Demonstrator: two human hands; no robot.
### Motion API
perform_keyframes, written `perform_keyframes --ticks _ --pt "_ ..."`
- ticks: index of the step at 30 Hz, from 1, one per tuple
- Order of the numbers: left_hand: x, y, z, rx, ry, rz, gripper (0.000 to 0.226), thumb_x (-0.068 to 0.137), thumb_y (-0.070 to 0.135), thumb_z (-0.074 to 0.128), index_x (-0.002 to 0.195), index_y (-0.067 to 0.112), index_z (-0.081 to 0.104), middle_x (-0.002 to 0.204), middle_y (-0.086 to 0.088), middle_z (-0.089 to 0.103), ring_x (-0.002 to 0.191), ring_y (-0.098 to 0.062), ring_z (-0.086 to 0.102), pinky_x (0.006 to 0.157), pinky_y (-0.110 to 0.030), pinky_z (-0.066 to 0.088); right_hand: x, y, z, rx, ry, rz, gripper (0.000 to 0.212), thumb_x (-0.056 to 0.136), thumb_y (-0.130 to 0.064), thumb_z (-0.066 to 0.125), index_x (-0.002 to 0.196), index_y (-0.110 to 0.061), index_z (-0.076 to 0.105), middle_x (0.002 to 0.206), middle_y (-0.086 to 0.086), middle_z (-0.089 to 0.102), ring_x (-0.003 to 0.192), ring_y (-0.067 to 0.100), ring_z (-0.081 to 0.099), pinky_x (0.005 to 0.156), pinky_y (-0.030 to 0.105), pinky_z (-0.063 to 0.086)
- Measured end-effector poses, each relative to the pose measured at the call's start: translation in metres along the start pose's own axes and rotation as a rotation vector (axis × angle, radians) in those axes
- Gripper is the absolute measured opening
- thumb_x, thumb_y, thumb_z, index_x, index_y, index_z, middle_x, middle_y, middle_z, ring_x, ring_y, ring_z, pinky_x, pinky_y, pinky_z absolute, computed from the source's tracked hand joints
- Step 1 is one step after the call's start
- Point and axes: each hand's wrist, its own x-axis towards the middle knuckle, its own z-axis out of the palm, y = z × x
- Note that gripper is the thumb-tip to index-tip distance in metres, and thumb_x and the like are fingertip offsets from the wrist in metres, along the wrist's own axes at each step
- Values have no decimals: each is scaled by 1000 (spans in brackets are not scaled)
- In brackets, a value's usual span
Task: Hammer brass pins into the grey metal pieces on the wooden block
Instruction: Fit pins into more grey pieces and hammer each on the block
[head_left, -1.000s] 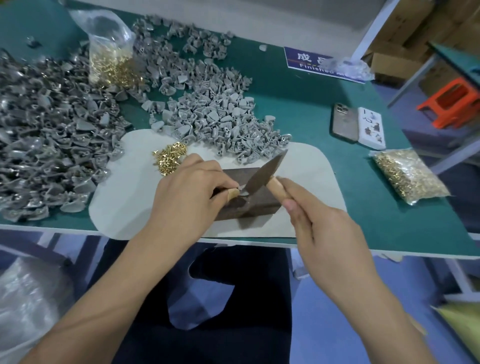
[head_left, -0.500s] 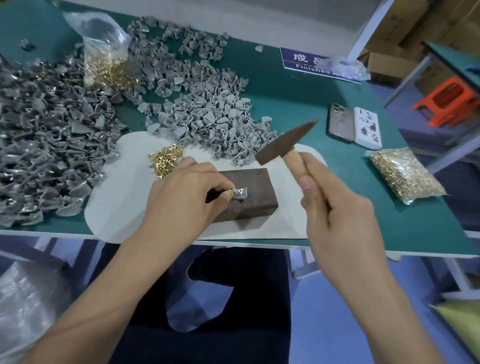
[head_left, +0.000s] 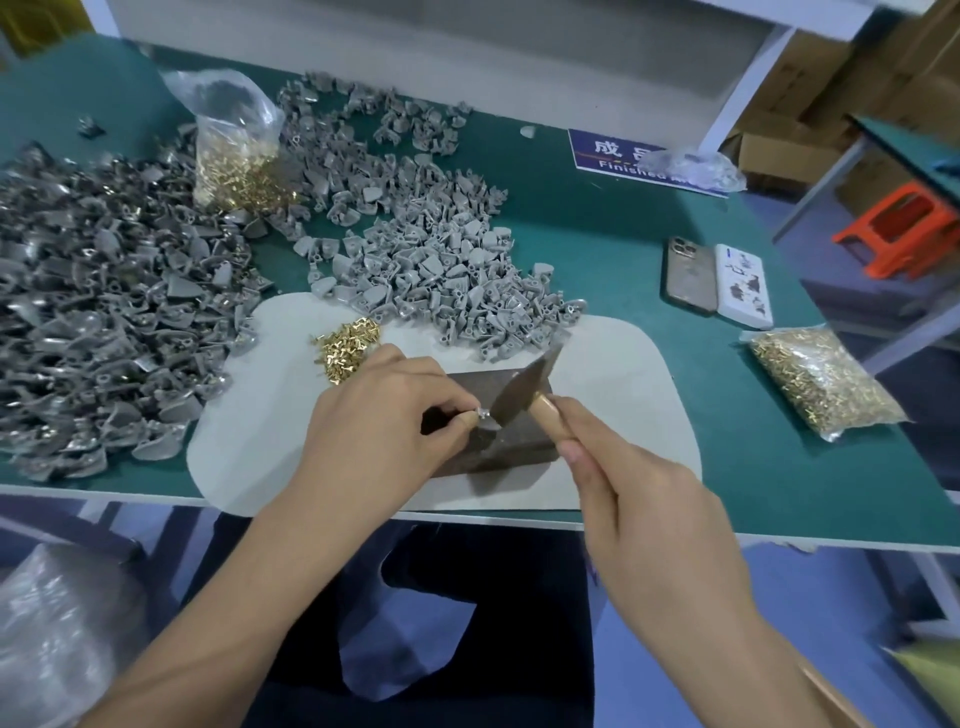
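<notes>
While the left hand (head_left: 382, 421) still pinches the grey piece (head_left: 483, 415), the right hand (head_left: 631, 499), gripping the hammer (head_left: 524, 389), has dropped it.

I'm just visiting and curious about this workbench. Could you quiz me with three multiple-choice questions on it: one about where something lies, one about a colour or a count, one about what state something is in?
1. Where does the loose heap of small brass pins lie?
A. on the pale grey mat
B. on the dark phone
C. on the orange plastic stool

2. What colour is the table top?
A. red
B. green
C. white

3. What is the right hand doing?
A. resting flat on the table
B. holding a bag
C. gripping the wooden-handled hammer

Answers:
1 A, the pins sit at the mat's upper left.
2 B, green shows all around the mat.
3 C, its fingers curl round the handle, the head low over the brown wooden block.
</notes>
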Motion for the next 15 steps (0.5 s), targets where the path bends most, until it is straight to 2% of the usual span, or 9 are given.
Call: perform_keyframes --ticks 1,4,6,8,11,13,15 --pt "0 0 0 0 -1 -3 2 82 45 74 82 43 73 79 25 63 84 -9 48 56 -31 47 3 4 -1 23 42 29 34 105 -54 28 137 -57 41 77 -14 67 65 19 58 50 34 47" --pt "0 0 0 -13 4 -9 1 82 43 74 82 43 73 80 25 63 85 -9 48 57 -31 48 15 17 1 82 152 158 35 105 -50 31 137 -55 44 74 -17 61 62 16 49 53 32 38" --pt "-2 -1 1 -26 14 -12 2 82 42 75 81 42 73 78 24 63 85 -10 48 57 -31 48 22 27 10 -1 186 244 38 106 -40 35 142 -47 46 94 -8 67 74 29 57 60 35 37" --pt "-4 0 2 -35 27 -24 1 82 42 74 81 43 73 78 24 62 86 -9 48 57 -29 47 29 39 19 -124 176 308 41 104 -31 44 142 -42 52 100 0 67 82 36 61 61 36 36" --pt "-6 3 6 -54 66 -64 3 82 40 73 81 43 73 78 22 62 86 -9 47 57 -28 46 33 46 32 -237 74 392 41 101 -24 52 135 -44 62 89 0 68 89 34 55 62 35 34" --pt "-7 3 8 -59 78 -80 4 82 40 74 80 43 72 78 21 61 86 -9 48 57 -28 47 32 46 37 -276 65 365 42 101 -23 54 135 -45 63 97 -5 72 94 31 51 68 36 35" --pt "-8 4 8 -52 83 -85 4 82 40 74 80 43 72 77 22 61 86 -9 47 57 -26 45 32 43 38 -193 156 251 35 97 -19 61 126 -35 72 107 -5 75 99 31 54 80 40 40"
